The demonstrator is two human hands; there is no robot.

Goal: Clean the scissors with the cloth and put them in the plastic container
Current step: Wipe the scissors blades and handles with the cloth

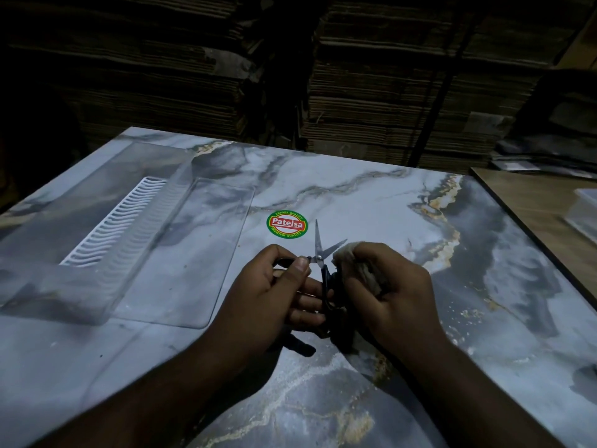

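Small scissors [318, 245] with black handles and steel blades are held above the marble table, blades spread apart and pointing away from me. My left hand [277, 292] grips one black handle between thumb and fingers. My right hand [384, 286] is closed around a crumpled pale cloth [347, 253], which touches the right blade near the pivot. The other handle loop sits between my two hands, partly hidden. A clear plastic container [106, 302] with a white ribbed insert [119, 221] lies on the table to my left, its flat clear lid [197, 318] beside it.
A round green and red sticker [287, 224] is on the marble table [484, 286] just beyond the scissors. A wooden table [533, 195] with another clear box [583, 211] stands at the right. Stacks of flat cardboard [387, 92] fill the dark background.
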